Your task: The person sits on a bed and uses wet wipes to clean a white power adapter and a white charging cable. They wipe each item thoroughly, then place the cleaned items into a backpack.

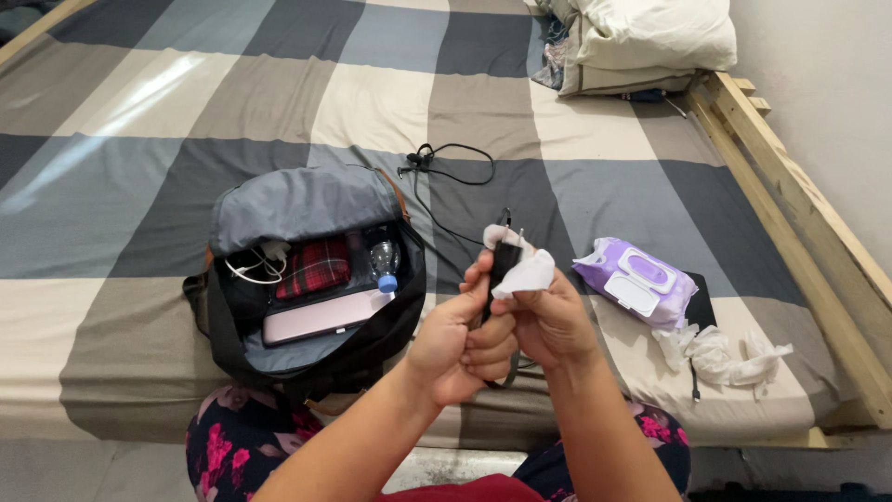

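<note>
Black charger [503, 265], gripped in left hand [455, 344], is being wiped with white wipe [530, 272] pinched by right hand [548, 321]; remaining faces judged to require turning.

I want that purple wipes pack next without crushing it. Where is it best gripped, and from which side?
Probably from above, across its narrow width near the middle: the wipes pack lies flat on the bed, lid up, long sides free. Used wipes lie just beyond its near end.

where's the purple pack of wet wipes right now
In the head view, the purple plastic wet-wipe pack lies on the checked bedsheet right of both hands, beside crumpled white used wipes.
</note>
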